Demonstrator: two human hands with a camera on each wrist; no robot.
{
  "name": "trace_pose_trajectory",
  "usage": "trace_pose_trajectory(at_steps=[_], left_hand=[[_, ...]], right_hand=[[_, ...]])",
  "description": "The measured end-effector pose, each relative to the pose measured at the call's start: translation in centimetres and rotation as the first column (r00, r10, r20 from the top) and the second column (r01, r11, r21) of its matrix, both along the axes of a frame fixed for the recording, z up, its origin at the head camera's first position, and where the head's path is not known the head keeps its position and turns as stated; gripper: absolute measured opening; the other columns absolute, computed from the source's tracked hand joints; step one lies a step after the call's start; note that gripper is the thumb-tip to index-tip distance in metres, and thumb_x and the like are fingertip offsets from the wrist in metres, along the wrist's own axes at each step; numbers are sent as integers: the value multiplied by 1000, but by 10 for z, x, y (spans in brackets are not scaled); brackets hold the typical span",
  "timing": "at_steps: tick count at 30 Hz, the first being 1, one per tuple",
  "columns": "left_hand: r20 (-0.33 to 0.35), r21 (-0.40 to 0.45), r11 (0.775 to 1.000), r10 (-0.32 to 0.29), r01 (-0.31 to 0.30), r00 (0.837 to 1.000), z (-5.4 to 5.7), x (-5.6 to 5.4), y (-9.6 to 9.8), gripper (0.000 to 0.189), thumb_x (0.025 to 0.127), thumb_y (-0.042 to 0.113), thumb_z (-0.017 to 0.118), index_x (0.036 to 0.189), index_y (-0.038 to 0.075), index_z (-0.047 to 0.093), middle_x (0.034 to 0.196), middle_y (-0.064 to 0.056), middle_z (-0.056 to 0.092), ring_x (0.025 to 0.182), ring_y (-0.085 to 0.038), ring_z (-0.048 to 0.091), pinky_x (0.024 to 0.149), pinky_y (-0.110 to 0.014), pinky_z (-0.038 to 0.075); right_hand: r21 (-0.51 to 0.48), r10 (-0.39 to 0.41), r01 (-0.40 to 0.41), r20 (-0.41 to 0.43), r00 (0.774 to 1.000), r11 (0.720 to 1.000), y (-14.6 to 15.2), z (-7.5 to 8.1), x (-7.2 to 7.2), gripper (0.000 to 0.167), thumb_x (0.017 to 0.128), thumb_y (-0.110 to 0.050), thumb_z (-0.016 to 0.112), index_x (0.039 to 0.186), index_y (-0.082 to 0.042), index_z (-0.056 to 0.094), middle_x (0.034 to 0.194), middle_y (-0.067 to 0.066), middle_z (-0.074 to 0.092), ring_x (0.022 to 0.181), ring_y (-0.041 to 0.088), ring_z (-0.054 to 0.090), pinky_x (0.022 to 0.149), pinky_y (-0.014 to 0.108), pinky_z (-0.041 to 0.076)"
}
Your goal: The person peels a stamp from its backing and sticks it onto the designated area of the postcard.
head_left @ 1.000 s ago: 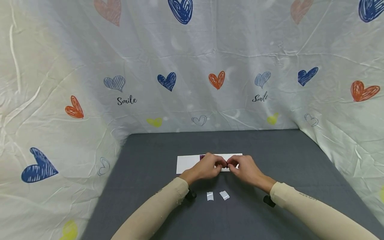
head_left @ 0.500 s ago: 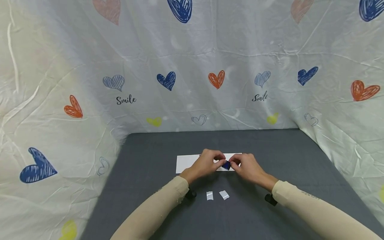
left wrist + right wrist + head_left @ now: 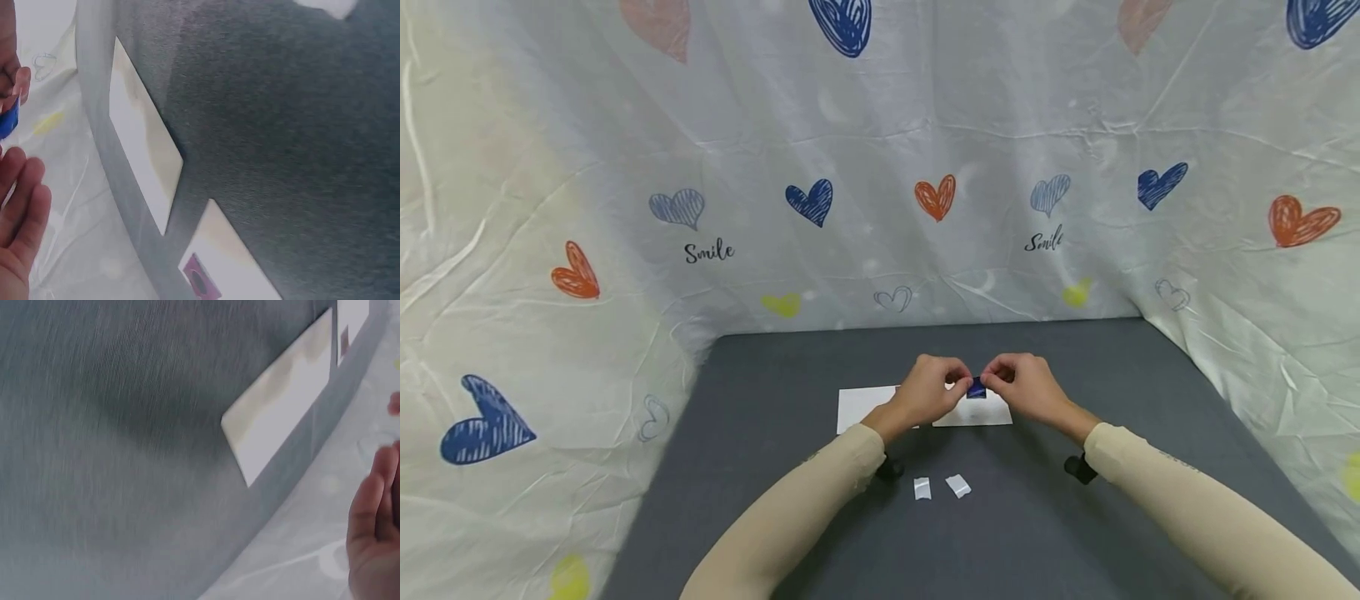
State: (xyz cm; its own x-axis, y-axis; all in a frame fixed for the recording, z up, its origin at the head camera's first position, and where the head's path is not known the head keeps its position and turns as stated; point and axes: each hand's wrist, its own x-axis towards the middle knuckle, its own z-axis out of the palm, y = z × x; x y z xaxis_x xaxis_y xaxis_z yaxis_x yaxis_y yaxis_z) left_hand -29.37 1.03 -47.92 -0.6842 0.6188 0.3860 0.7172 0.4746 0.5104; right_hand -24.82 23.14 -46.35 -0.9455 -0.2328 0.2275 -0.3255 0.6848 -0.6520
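A small dark blue square piece point(image 3: 977, 390) is raised above a white card point(image 3: 973, 414) in the head view. My left hand point(image 3: 927, 387) pinches its left side between thumb and fingers. On the opposite side my right hand point(image 3: 1027, 387) pinches it too. Blue also shows on the piece point(image 3: 9, 120) at the edge of the left wrist view. A second white card point(image 3: 856, 407) lies to the left, partly covered by my left hand. That card bears a purple rectangle with a dark oval point(image 3: 201, 278) near one corner. The right wrist view cuts off the blue piece.
Two small crumpled white scraps point(image 3: 922, 488) lie on the grey tabletop point(image 3: 880, 542), nearer to me than the cards. Behind the table hangs a pale curtain point(image 3: 850, 250) printed with hearts and the word "Smile".
Both hands have lifted and moved away from me, to the far side of the right card, carrying the blue piece. More of the right card shows now, with a gap visible between the cards.
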Motion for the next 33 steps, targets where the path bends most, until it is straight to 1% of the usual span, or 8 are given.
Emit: trace_pose_trajectory(at_steps=[5,8,11,15,19,24,28,33], left_hand=[[-7,-12,998,59,-59,998,4,-3,12,12,104,12,72,102,6,82,92,-4,82,81,-12,74,73,-25,58],[-2,-17,996,85,-85,996,3,-7,19,12,104,12,72,101,7,82,89,-3,81,76,-11,71,69,-22,55],[10,-30,994,105,-105,994,4,-12,26,13,105,14,72,102,7,82,90,-3,81,76,-9,71,69,-21,55],[40,-41,993,117,-115,992,4,-17,34,14,107,15,72,105,7,82,92,-3,82,76,-9,71,68,-21,55],[66,-61,993,109,-105,992,3,-21,40,15,107,16,71,105,7,83,90,-3,81,72,-6,69,66,-20,54],[54,-98,990,111,-106,992,0,-26,49,14,107,15,71,104,6,83,89,-3,80,68,-5,65,64,-20,52],[37,-143,981,134,-127,990,-8,-31,56,14,106,16,72,103,8,83,89,-1,80,68,-5,64,64,-21,52],[27,-196,967,170,-161,985,-18,-33,65,13,105,16,73,101,9,84,90,-1,80,70,-7,65,65,-23,53]], right_hand=[[4,45,-46,24,999,999,13,5,-12,13,107,-16,72,102,-10,82,91,5,80,78,18,73,69,28,56],[16,36,-37,35,999,999,18,7,-18,13,107,-17,72,101,-10,82,93,8,81,78,16,72,69,29,56],[10,14,-15,65,998,1000,22,7,-23,14,107,-18,71,101,-10,82,93,10,81,80,22,75,69,30,56],[-13,-8,9,98,995,1000,29,6,-28,15,107,-18,71,101,-9,82,92,10,81,85,32,78,70,32,55],[-21,-17,19,112,994,1000,35,1,-33,15,107,-17,71,102,-7,81,92,13,80,86,35,76,71,34,54],[-27,-42,47,144,989,999,38,-9,-40,17,108,-18,69,103,-6,80,96,18,80,90,42,74,73,33,52],[-10,-74,77,153,985,997,39,-18,-45,16,108,-17,70,102,-6,80,93,13,80,85,31,75,71,32,52],[21,-77,75,157,985,997,43,-29,-50,15,107,-15,71,101,-5,80,89,6,79,77,15,70,69,32,53]])
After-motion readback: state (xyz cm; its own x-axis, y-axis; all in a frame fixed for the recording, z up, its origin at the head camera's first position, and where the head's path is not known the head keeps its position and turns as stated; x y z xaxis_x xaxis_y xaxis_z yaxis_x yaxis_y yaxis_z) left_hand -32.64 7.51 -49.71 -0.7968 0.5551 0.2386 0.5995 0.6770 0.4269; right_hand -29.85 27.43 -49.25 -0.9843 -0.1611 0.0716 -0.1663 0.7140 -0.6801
